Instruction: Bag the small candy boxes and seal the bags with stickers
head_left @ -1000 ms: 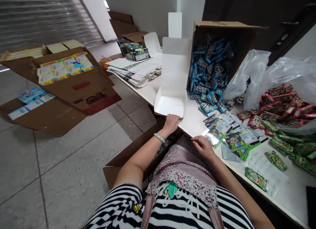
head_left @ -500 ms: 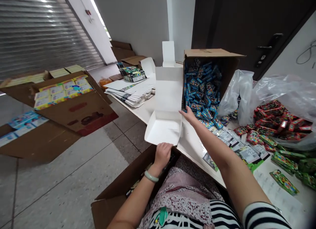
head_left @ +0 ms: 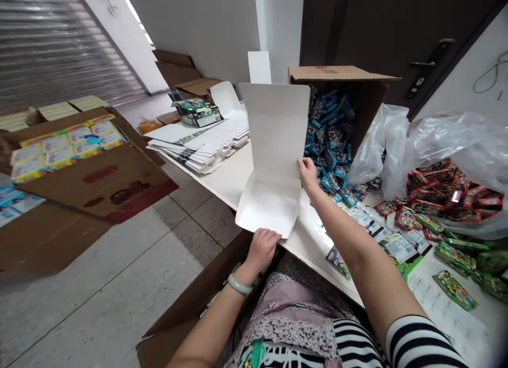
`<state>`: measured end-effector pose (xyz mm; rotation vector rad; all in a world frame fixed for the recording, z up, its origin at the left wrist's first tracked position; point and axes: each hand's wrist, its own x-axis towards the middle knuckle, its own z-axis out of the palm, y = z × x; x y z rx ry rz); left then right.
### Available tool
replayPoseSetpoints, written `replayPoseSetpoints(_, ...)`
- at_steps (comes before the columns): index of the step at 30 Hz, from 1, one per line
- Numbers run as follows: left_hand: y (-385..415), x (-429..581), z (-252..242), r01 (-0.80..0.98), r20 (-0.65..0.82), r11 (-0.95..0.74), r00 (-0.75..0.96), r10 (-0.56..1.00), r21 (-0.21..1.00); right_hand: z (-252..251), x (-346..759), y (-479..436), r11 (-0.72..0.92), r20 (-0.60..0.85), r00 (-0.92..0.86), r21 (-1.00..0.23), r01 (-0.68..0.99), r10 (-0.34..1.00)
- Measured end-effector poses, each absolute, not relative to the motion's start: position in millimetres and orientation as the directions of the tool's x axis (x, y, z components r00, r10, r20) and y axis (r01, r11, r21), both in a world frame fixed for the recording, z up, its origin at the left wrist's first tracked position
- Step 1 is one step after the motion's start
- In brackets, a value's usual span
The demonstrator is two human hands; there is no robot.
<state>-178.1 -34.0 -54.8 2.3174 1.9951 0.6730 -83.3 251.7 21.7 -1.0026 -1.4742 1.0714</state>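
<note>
A white cardboard display box (head_left: 270,201) stands at the table's near edge, its tall back panel raised and its inside bare. My left hand (head_left: 263,247) grips the box's front edge, fingers curled over the rim. At the right side, near the fold of the back panel, my right hand (head_left: 308,173) pinches the cardboard edge. Behind that hand a large brown carton (head_left: 343,74) lies on its side, full of small blue packets (head_left: 331,132). Some of the packets spill out onto the table.
Flat box blanks (head_left: 214,145) are stacked on the table's left, with a folded printed box (head_left: 198,112) behind them. Red packets (head_left: 448,190) in clear plastic and green packets (head_left: 456,258) lie right. An open carton (head_left: 170,320) is below me; filled cartons (head_left: 99,182) stand on the left floor.
The box's back panel has tipped up and toward me. Both hands remain on the cardboard, the right one a little further right along its edge. My view has shifted slightly.
</note>
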Motion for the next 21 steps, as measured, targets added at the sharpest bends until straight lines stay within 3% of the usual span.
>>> replayPoseSetpoints(10, 24, -170, -54, 0.929, 0.114, -0.260, 0.238, 0.965, 0.262, 12, -60, 294, 0.158, 0.130, -0.168, -0.973, 0.166, 0.977)
replayPoseSetpoints(21, 34, -159, -51, 0.880, 0.179, -0.376, 0.336, 0.925, 0.291, 8, 40, 229, 0.188, 0.103, -0.383, -0.963, 0.192, 0.918)
